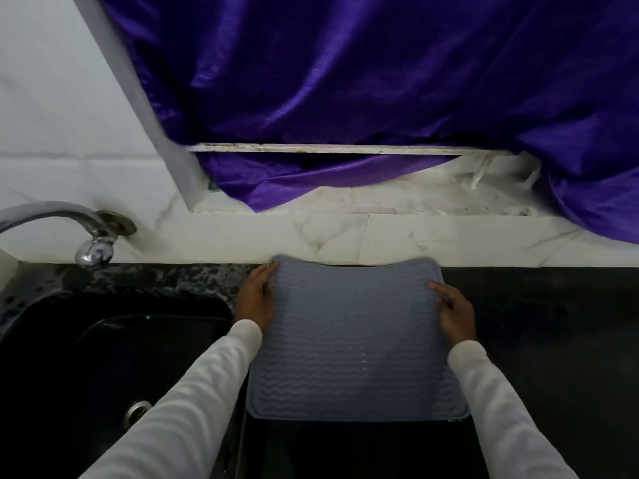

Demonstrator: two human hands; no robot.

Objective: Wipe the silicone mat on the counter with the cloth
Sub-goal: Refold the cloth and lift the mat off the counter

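Black counter (pixel 539 305), grey ridged silicone mat (pixel 356 344) lying on it

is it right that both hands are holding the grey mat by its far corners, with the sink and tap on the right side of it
Not quite. The head view shows the sink and tap on the left of the mat, not the right. The rest holds: the left hand and right hand hold the grey mat near its far corners.

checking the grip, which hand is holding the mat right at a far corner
The left hand: its fingers reach the silicone mat's far-left corner by the wall. The right hand grips the right edge lower down, short of its corner.
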